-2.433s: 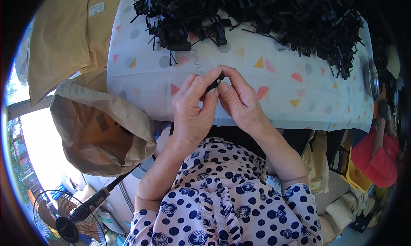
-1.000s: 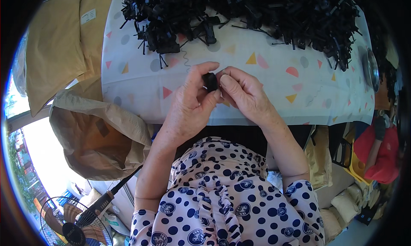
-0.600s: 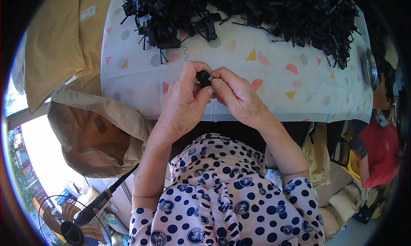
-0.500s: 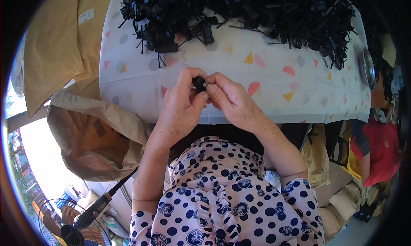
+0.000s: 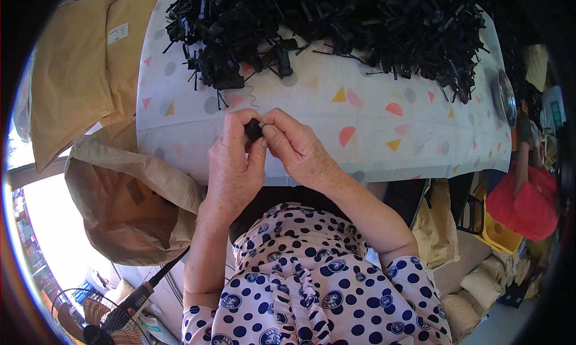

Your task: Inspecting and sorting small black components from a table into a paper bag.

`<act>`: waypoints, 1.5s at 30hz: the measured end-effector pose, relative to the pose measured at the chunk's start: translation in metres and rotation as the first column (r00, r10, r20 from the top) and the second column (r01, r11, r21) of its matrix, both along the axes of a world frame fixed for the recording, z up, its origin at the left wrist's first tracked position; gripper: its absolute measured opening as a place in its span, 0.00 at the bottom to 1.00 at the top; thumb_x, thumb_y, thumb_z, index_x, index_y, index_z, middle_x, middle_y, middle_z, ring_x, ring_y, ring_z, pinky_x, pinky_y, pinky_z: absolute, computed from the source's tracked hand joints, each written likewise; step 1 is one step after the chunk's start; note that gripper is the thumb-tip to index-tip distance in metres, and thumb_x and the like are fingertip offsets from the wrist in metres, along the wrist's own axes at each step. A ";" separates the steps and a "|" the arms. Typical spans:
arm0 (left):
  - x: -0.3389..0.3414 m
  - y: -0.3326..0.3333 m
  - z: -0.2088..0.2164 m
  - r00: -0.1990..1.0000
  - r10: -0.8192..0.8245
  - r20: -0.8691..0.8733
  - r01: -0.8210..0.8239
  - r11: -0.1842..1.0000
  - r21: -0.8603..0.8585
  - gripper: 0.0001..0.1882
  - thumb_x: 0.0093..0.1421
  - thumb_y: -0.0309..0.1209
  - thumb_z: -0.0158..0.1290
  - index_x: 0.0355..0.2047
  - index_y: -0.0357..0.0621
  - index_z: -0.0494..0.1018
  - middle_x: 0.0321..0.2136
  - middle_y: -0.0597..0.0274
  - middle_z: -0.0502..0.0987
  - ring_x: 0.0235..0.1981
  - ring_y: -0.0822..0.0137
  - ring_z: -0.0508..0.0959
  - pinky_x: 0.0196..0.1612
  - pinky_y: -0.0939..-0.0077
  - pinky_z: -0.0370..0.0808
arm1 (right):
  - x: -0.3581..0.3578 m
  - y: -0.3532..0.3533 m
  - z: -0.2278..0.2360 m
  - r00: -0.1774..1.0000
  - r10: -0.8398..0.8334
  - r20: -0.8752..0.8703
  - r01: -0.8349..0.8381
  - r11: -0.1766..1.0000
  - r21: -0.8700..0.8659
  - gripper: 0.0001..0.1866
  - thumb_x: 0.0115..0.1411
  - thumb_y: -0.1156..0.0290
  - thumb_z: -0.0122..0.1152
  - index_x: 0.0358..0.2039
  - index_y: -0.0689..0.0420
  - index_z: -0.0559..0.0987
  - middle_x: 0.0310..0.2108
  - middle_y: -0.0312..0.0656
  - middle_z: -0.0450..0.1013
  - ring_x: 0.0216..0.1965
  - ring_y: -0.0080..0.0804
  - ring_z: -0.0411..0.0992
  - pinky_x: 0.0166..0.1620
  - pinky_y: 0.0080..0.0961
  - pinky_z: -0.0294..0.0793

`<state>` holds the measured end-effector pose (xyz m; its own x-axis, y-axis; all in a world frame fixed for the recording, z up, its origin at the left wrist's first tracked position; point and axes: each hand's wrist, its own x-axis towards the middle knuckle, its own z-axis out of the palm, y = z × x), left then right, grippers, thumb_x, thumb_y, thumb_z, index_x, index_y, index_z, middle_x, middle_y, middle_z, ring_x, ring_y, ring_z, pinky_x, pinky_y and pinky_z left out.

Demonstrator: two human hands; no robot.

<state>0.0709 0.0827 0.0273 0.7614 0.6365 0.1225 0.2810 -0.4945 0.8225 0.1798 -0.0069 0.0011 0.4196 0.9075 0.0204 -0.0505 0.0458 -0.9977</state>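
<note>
Between the thumb and fingers of my left hand (image 5: pixel 231 162) is a small black plastic part (image 5: pixel 253 130), held just above the near side of the table. My right hand (image 5: pixel 303 153) is closed in a pinch against the right side of that part. A tiny pale bit shows at its fingertips, too small to name. Beyond both hands, a large heap of black plastic parts (image 5: pixel 336 30) with thin stems covers the far side of the table. Some loose pieces lie at the heap's near edge.
A patterned white cloth (image 5: pixel 372 159) covers the table. An open brown paper sack (image 5: pixel 135 159) stands at the left, above a fan (image 5: pixel 96 321). Full brown sacks (image 5: pixel 72 75) lie far left. A metal bowl (image 5: pixel 505 98) sits at the right edge; a person in red (image 5: pixel 525 201) is beyond.
The view has shifted a little. Both hands appear slightly lower and further left, with the black part still between them. The person at the right has changed posture.
</note>
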 end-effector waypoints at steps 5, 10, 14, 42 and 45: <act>-0.043 0.016 0.024 0.977 0.141 -0.160 -0.107 0.973 0.207 0.13 0.54 0.21 0.52 0.41 0.41 0.67 0.27 0.51 0.73 0.26 0.56 0.77 0.32 0.69 0.73 | 0.045 0.008 -0.010 0.964 0.160 0.214 -0.122 0.976 -0.183 0.13 0.63 0.62 0.55 0.39 0.59 0.72 0.18 0.36 0.65 0.20 0.21 0.63 0.25 0.21 0.64; -0.152 0.041 0.042 0.776 0.487 -0.401 -0.392 0.870 0.298 0.14 0.58 0.23 0.49 0.45 0.43 0.67 0.34 0.50 0.74 0.32 0.56 0.77 0.37 0.70 0.73 | 0.082 0.034 -0.015 0.483 -0.059 0.874 0.342 0.931 -0.127 0.20 0.54 0.54 0.63 0.33 0.59 0.72 0.19 0.45 0.72 0.22 0.38 0.72 0.26 0.31 0.70; -0.179 0.041 0.038 0.711 0.605 -0.359 -0.365 0.753 0.547 0.14 0.60 0.26 0.49 0.47 0.43 0.68 0.47 0.49 0.70 0.47 0.54 0.73 0.49 0.63 0.68 | 0.088 0.046 -0.014 0.391 0.101 0.915 0.435 0.856 -0.280 0.21 0.53 0.53 0.63 0.31 0.59 0.72 0.23 0.45 0.75 0.27 0.44 0.75 0.28 0.34 0.72; 0.051 0.014 0.003 0.968 -0.168 0.187 0.249 0.554 -0.795 0.19 0.63 0.38 0.52 0.48 0.39 0.69 0.32 0.62 0.76 0.24 0.79 0.75 0.22 0.90 0.65 | 0.095 -0.048 0.022 0.994 -0.080 -0.075 0.065 0.981 -0.184 0.04 0.58 0.79 0.57 0.35 0.60 0.75 0.24 0.30 0.69 0.21 0.13 0.64 0.25 0.12 0.65; 0.044 0.013 -0.003 0.946 -0.232 0.225 0.303 0.396 -0.867 0.16 0.63 0.39 0.52 0.45 0.40 0.71 0.31 0.60 0.77 0.22 0.78 0.76 0.20 0.92 0.66 | 0.094 -0.049 0.027 0.990 0.124 0.069 -0.114 0.985 -0.130 0.05 0.57 0.81 0.57 0.35 0.61 0.76 0.25 0.31 0.71 0.22 0.14 0.66 0.26 0.11 0.66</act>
<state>0.1148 0.0955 0.0246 0.9274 0.1842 -0.3256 0.2080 0.4695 0.8581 0.2739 -0.0555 0.0283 0.3098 0.9484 -0.0684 0.0285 -0.0812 -0.9963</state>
